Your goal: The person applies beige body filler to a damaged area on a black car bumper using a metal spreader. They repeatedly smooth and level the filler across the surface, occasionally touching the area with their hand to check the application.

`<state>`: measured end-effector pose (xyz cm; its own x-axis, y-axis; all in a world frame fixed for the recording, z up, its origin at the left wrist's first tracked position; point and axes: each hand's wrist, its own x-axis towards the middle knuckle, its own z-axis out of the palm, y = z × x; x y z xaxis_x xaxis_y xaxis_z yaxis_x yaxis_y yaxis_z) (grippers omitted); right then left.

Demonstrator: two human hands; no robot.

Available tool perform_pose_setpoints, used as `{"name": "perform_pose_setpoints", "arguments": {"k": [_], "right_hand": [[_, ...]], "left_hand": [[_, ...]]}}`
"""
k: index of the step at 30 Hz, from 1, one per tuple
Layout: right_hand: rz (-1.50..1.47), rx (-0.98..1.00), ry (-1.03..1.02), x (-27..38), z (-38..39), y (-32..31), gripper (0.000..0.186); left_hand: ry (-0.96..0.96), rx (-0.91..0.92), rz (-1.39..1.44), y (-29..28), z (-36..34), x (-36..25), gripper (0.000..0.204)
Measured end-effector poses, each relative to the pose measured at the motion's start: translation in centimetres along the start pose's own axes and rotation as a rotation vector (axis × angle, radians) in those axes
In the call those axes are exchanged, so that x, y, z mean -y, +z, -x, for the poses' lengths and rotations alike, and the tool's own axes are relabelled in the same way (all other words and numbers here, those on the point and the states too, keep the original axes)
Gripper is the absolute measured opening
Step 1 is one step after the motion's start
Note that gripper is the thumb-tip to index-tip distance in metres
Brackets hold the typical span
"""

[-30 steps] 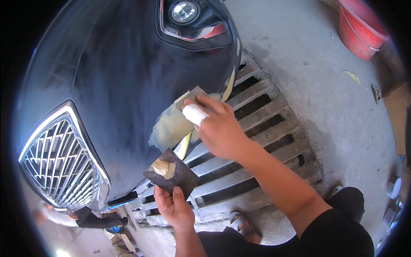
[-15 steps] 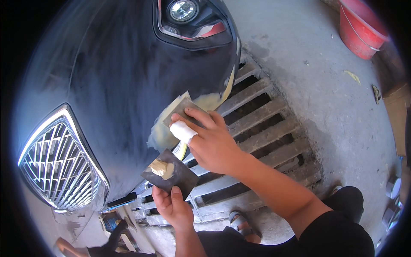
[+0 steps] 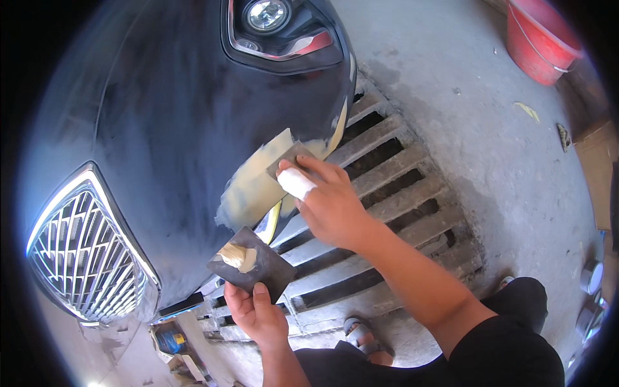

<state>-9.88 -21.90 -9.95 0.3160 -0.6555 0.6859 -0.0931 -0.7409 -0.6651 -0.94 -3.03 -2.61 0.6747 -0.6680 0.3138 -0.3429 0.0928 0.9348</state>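
Up close, the right hand (image 3: pixel 332 206) presses a small dark spreader (image 3: pixel 289 161) flat against the dark car bumper (image 3: pixel 167 129), its grip closed on the blade with the fingers laid over it; the forefinger is wrapped in white tape (image 3: pixel 296 183). Under and to the left of the spreader lies a pale yellowish patch of filler (image 3: pixel 255 187) smeared on the bumper, running down toward the lower left. More of the same paste shows along the bumper's edge just right of the spreader.

Lower down, the left hand (image 3: pixel 258 316) holds a dark square mixing board (image 3: pixel 251 263) from below, thumb on top near its lower edge, grip closed on it. A small dab of tan filler (image 3: pixel 237 255) sits on the board's left part. The board is held just beside the bumper's lower edge, apart from the right hand.

Below the bumper a metal floor grate (image 3: pixel 400 193) spans a drain in the concrete floor (image 3: pixel 464 97). A chrome grille (image 3: pixel 80 258) shows at the left and a headlamp (image 3: pixel 267 16) at the top. A red bucket (image 3: pixel 535 42) stands on the floor at the upper right, well apart from the hands; what is in it cannot be seen. A few small tins (image 3: pixel 590 277) sit at the right edge, their contents unclear.
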Motion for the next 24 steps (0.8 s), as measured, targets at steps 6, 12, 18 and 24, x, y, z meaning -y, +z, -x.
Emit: {"name": "perform_pose_setpoints", "arguments": {"k": [6, 12, 18, 24], "right_hand": [[-0.032, -0.045, -0.006, -0.4, 2.8, 1.7, 0.043], [-0.030, -0.031, 0.024, -0.8, 5.2, 3.6, 0.046], [0.008, 0.060, 0.034, -0.6, 6.5, 3.4, 0.048], [0.021, -0.056, 0.126, 0.0, 4.9, 0.6, 0.045]], "left_hand": [[0.005, -0.009, 0.006, 0.1, 0.1, -0.2, 0.052], [0.021, -0.008, -0.012, -0.1, 0.3, -0.5, 0.051], [0.014, -0.005, 0.005, 0.1, 0.2, -0.6, 0.052], [0.019, -0.012, 0.014, 0.0, 0.2, -0.6, 0.053]]}}
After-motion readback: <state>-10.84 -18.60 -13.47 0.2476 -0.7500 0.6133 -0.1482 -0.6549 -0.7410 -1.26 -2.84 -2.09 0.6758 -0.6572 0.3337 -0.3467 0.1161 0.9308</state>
